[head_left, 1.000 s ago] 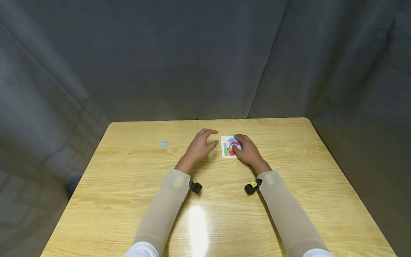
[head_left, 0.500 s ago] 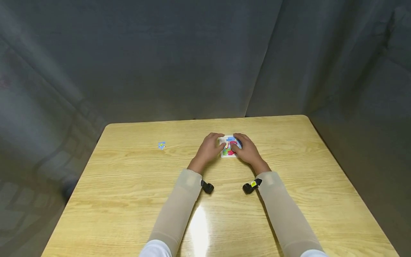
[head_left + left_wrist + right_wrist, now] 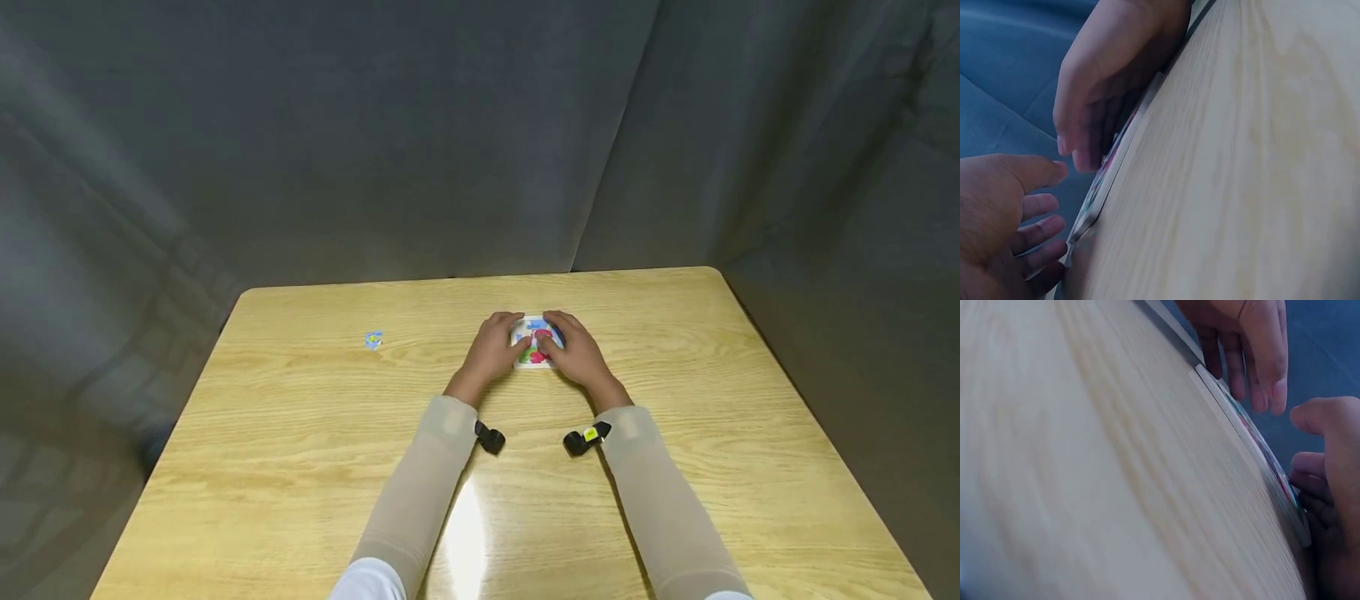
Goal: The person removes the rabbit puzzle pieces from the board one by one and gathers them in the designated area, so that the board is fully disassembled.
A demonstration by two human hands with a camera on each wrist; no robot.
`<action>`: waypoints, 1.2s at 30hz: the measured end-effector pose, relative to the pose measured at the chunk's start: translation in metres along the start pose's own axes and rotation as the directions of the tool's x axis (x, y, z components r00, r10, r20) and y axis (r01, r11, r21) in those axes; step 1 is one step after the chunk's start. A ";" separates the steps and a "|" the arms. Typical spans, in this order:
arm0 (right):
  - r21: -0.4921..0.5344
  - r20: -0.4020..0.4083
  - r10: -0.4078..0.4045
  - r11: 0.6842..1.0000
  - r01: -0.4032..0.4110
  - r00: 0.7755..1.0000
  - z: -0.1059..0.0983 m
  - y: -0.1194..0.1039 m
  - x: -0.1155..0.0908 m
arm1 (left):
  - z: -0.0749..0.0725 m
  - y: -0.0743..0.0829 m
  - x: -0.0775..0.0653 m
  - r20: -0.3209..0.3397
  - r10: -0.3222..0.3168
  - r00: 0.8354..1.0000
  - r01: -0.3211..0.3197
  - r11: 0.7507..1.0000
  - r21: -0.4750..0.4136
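Note:
A small square picture puzzle board (image 3: 535, 326) with a white border lies flat on the table between both hands. It shows a red and pink figure on blue and green. My left hand (image 3: 491, 346) is at its left side, the thumb reaching over the picture. From the right, my right hand (image 3: 576, 348) covers that side, its thumb also above the picture. In the right wrist view, the fingers (image 3: 1307, 464) stand at the board's end with the thumb spread away. The left wrist view shows loosely bent fingers (image 3: 1041, 232) beside the board edge (image 3: 1124, 150).
A small blue and yellow piece (image 3: 373, 340) lies to the left on the wooden table (image 3: 300, 450). Grey curtains (image 3: 420, 150) hang behind the far table edge and along both sides. Each wrist carries a black camera (image 3: 491, 440).
My left hand has come in from the left to the puzzle board's left side, its thumb now over the picture. The right hand has stayed nearly in place. The view has shifted slightly.

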State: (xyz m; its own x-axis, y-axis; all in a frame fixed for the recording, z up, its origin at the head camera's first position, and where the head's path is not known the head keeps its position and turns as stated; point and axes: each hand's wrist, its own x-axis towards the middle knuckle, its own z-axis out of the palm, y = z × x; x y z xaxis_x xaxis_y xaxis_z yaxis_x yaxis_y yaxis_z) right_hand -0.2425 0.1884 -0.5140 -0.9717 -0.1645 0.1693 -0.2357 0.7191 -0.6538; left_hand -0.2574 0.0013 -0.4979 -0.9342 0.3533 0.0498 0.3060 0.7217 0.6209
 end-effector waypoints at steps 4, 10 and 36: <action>0.032 0.000 0.000 0.999 0.000 1.000 -0.001 0.001 -0.002 | 0.003 0.000 0.002 0.007 0.007 1.000 -0.007 0.998 0.058; 0.090 -0.027 -0.019 0.996 0.022 0.999 -0.004 0.004 -0.001 | 0.003 -0.004 0.005 0.016 0.022 1.000 -0.023 0.998 0.063; -0.025 -0.088 0.004 1.000 -0.007 0.996 0.000 0.008 -0.003 | 0.006 -0.007 0.003 0.013 0.034 0.999 -0.034 0.999 0.035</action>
State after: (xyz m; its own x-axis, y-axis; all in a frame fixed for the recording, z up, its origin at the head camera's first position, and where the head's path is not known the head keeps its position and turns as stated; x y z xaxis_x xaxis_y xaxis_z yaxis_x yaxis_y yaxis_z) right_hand -0.2419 0.1947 -0.5194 -0.9677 -0.1012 0.2307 -0.2288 0.7365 -0.6365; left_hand -0.2615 0.0013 -0.5071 -0.9208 0.3853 0.0607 0.3442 0.7296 0.5909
